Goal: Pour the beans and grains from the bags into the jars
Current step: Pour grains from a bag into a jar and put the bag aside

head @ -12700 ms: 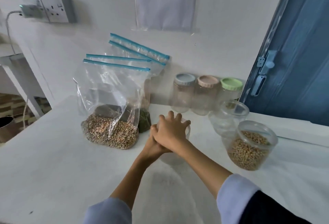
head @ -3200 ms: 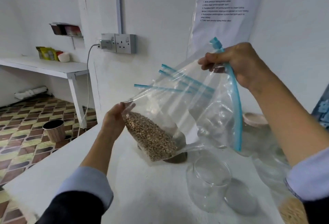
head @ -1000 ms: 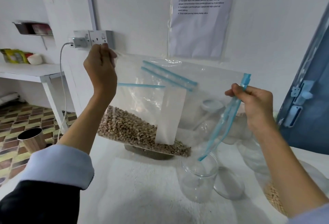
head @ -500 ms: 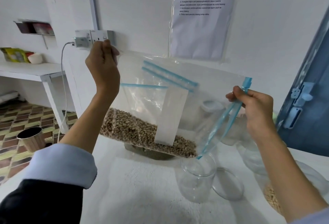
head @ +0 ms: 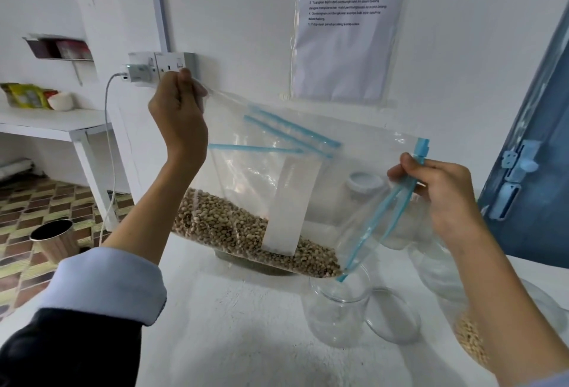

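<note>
A white, rough-textured surface (head: 234,325) carries an open clear jar (head: 338,312) toward 4 o'clock, its loose lid (head: 392,316) lying flat just beside it at 3 o'clock — and a bean-filled jar (head: 471,346) further right, at the edge.

The clear bag (head: 271,183) has a bright blue zip strip and a white label panel, and its beans (head: 234,229) are tan with dark specks. The table (head: 234,325) is white, the door (head: 535,152) dusty blue, and the floor tiles (head: 37,202) brown, cream and yellow-green (a zigzag pattern).
</note>
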`<state>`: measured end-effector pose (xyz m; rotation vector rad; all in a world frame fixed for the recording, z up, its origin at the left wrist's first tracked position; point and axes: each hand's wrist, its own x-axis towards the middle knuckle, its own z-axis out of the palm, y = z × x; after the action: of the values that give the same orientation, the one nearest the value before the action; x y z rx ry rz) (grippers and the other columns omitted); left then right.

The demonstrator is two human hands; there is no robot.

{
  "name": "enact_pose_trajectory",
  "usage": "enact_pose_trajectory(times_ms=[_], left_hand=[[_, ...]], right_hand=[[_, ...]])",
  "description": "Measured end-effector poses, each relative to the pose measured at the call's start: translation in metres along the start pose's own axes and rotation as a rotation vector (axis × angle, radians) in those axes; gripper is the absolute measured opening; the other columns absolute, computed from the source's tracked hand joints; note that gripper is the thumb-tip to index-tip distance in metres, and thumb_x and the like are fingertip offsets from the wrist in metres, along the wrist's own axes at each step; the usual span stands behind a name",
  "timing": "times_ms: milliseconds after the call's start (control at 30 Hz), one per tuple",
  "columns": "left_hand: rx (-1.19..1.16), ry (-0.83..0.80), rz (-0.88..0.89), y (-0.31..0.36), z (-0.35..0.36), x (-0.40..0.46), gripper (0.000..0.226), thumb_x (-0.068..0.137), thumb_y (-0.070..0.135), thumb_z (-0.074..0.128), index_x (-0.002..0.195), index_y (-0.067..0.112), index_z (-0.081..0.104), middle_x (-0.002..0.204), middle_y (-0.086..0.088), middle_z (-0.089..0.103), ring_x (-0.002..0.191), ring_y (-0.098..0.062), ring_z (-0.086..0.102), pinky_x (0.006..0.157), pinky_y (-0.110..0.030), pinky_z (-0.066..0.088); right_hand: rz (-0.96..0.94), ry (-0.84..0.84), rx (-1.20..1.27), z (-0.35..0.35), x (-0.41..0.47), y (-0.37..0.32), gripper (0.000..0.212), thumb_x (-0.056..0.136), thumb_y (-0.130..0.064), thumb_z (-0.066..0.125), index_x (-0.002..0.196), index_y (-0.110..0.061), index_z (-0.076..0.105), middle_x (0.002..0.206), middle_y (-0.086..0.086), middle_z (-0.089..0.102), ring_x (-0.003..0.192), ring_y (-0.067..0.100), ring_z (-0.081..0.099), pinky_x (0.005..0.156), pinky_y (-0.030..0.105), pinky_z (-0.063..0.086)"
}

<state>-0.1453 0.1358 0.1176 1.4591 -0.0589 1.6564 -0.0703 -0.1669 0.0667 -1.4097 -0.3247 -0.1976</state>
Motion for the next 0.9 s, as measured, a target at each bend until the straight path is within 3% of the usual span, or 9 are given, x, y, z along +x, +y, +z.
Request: enact_pose_trajectory(times_ms=[233, 433, 900], left_hand=[[0.011, -0.005, -0.015, -0.0017, -0.0008, -0.0001, 0.037, 0.099, 0.017, 0.038, 0.063, 0.025, 0.044, 0.045, 0.019, 0.049, 0.043, 0.001, 0.038, 0.045, -0.014, 0.029], [-0.016, -0.02, -0.046, -0.0037, -0.0005, -0.0009, 0.037, 0.099, 0.016, 0.039, 0.063, 0.023, 0.044, 0.045, 0.018, 0.049, 0.043, -0.001, 0.037, 0.044, -0.017, 0.029], [-0.029, -0.026, -0.026, -0.0063, 0.0013, 0.0027, 0.04, 0.099, 0.007, 0.038, 0.062, 0.02, 0.042, 0.046, 0.021, 0.05, 0.044, 0.004, 0.04, 0.047, -0.009, 0.029]], right_hand=[[0.004, 0.041, 0.012, 0.0009, -0.0009, 0.0016, 0.02, 0.087, -0.016, 0.065, 0.07, -0.007, 0.068, 0.058, -0.01, 0.068, 0.062, -0.002, 0.061, 0.076, 0.018, 0.048], [0.013, 0.076, 0.008, 0.0041, -0.0017, 0.005, 0.023, 0.088, -0.016, 0.065, 0.065, -0.01, 0.066, 0.056, -0.011, 0.067, 0.07, 0.008, 0.058, 0.078, 0.022, 0.047], [0.05, 0.057, 0.029, 0.0055, -0.0046, 0.0049, 0.02, 0.087, -0.016, 0.065, 0.069, -0.007, 0.068, 0.058, -0.008, 0.068, 0.062, 0.002, 0.059, 0.077, 0.022, 0.047]])
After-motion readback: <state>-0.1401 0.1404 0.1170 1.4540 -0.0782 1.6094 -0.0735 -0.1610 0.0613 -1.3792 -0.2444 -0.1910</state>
